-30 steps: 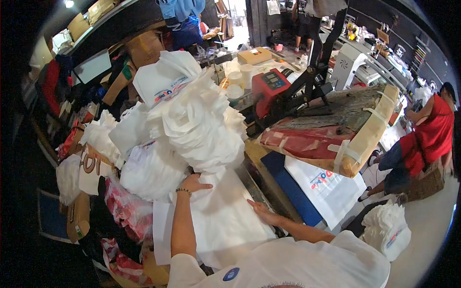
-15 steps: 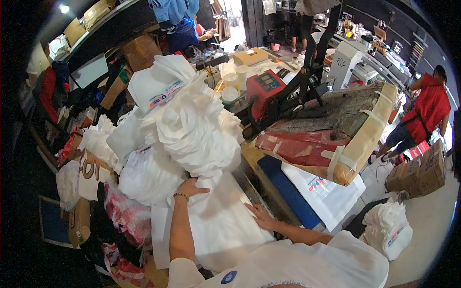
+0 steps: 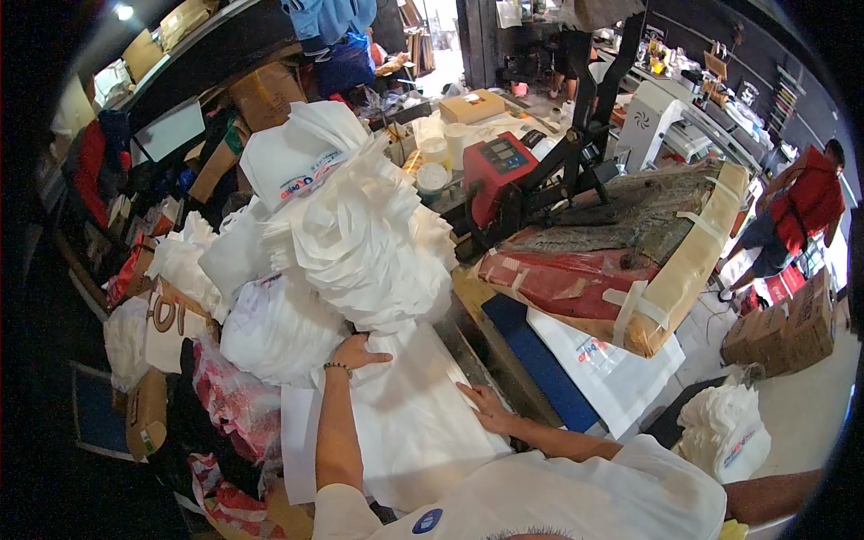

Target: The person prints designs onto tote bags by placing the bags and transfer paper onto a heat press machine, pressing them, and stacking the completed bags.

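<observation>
The white sheets lie in a flat stack directly in front of the person, below both hands. The right hand is set at the right edge of the stack, fingers extended; whether its grip pinches the edge cannot be told. The left hand rests at the far end of the stack, thumb held away from the fingers. The fingertips are hidden; its grip state cannot be told.

Just beyond the left hand stands a tall, fanned pile of white sheets. To the right, a printed bag lies partly over a blue board, below a taped panel. Farther off are a red control box, two tubs and a carton. At far right is a person in red.
</observation>
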### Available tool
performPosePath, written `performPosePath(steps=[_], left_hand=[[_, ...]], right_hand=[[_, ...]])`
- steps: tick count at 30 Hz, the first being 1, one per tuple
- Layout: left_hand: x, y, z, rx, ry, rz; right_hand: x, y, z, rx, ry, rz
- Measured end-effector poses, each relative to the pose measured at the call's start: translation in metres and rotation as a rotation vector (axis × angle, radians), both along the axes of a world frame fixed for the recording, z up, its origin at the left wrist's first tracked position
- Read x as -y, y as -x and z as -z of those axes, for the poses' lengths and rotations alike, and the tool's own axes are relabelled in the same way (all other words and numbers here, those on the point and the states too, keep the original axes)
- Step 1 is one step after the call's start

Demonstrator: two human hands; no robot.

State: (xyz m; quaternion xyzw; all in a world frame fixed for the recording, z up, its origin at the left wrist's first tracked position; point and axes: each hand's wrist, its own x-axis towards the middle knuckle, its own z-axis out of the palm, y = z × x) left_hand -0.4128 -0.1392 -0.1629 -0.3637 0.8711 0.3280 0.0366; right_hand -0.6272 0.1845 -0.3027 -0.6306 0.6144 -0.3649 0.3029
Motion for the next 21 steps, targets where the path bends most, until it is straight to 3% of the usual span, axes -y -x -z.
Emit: performPosePath(steps=[21], left_hand=[[0.002,-0.004,0.013,0.031,0.023,-0.068]], right_hand=[[0.001,-0.001,0.001,0.015,0.001,0.003]])
